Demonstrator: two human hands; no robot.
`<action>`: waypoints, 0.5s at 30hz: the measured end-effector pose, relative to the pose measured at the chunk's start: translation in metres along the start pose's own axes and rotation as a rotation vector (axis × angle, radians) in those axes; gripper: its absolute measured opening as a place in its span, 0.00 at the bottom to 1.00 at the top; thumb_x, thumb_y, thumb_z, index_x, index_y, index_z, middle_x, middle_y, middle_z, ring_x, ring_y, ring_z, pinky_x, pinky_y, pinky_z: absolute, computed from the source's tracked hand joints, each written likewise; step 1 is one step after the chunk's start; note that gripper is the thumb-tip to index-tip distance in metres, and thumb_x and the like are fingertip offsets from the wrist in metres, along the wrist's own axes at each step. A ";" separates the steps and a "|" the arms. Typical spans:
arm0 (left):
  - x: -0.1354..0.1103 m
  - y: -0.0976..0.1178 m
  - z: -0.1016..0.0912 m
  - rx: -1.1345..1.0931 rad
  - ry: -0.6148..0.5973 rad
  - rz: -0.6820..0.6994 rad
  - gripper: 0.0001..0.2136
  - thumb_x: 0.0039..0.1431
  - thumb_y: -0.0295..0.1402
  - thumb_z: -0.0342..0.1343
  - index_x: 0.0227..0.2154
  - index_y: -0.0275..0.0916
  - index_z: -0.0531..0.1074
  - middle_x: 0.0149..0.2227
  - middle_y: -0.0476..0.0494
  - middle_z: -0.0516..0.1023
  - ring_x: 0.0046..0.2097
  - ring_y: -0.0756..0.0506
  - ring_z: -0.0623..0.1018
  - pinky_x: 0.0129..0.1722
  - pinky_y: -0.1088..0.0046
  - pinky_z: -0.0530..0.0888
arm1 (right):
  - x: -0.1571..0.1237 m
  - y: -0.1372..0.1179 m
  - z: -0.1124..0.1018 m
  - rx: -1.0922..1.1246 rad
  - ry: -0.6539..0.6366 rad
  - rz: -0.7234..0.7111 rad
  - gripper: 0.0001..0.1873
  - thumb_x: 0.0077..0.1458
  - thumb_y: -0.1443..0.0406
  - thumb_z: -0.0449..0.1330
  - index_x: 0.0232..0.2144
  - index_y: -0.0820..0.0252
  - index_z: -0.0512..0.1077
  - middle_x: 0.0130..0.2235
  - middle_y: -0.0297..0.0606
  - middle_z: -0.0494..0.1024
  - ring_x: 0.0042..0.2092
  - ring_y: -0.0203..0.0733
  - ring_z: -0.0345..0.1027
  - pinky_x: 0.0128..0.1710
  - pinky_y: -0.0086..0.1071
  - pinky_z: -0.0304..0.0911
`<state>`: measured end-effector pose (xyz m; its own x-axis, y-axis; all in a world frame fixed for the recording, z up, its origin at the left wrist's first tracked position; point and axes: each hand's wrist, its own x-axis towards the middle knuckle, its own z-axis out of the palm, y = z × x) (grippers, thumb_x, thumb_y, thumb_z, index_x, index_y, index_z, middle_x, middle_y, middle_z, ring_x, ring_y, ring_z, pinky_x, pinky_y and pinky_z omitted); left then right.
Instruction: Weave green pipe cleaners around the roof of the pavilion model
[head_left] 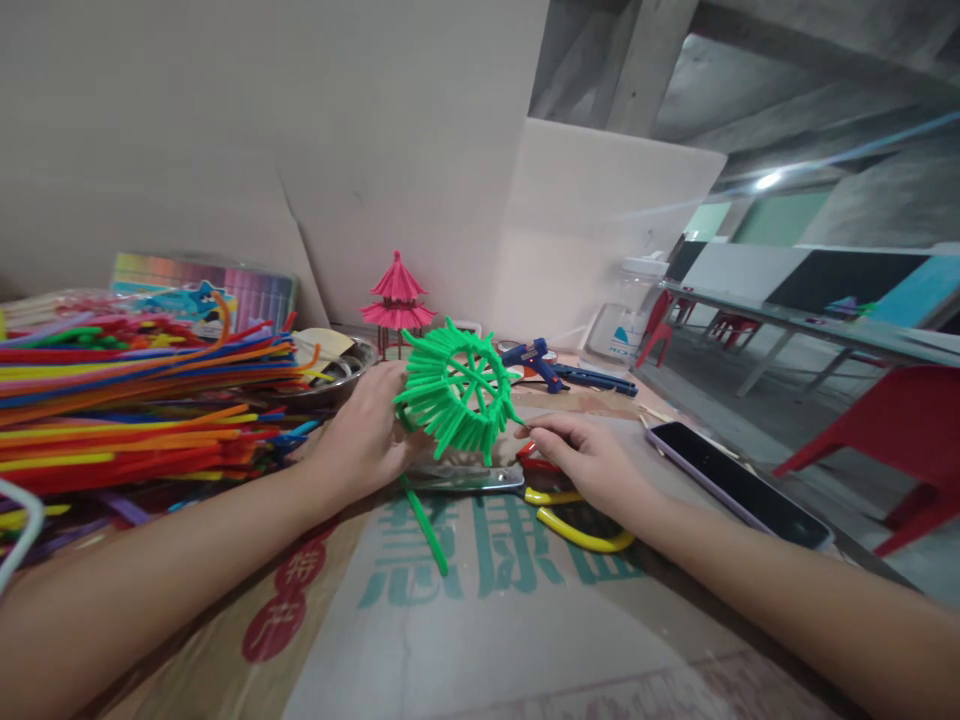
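Note:
My left hand (367,425) grips the left side of a green pipe-cleaner wheel (435,400), a ring with crossed spokes inside and many folded strips fanning outward. The wheel is raised and tilted towards me. At its right edge my right hand (585,455) pinches the tip of one green strip between thumb and fingers. A single green pipe cleaner (426,525) hangs below my left hand. Under the wheel lie scissors (480,480) with yellow handles, and a red-handled tool (536,455) partly hidden by my right hand.
Bundles of coloured pipe cleaners (135,400) fill the left side, with a marker set (255,295) and metal bowl (364,360) behind. A pink pagoda (397,290) stands at the back. Rightward are a blue glue gun (536,360), a bottle (622,310) and a phone (739,485).

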<state>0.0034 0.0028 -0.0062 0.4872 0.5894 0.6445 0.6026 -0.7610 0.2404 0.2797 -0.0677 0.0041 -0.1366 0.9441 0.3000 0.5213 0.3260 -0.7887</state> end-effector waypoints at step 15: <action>0.001 0.001 -0.002 0.028 -0.012 0.049 0.12 0.61 0.37 0.56 0.46 0.41 0.71 0.56 0.38 0.71 0.59 0.34 0.68 0.60 0.49 0.68 | 0.000 -0.004 -0.001 0.025 -0.024 0.019 0.18 0.59 0.55 0.54 0.35 0.60 0.78 0.32 0.39 0.79 0.34 0.44 0.74 0.34 0.33 0.70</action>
<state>0.0031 0.0020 -0.0042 0.5237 0.5551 0.6462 0.5953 -0.7811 0.1886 0.2788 -0.0694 0.0082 -0.1476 0.9510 0.2717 0.5026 0.3087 -0.8075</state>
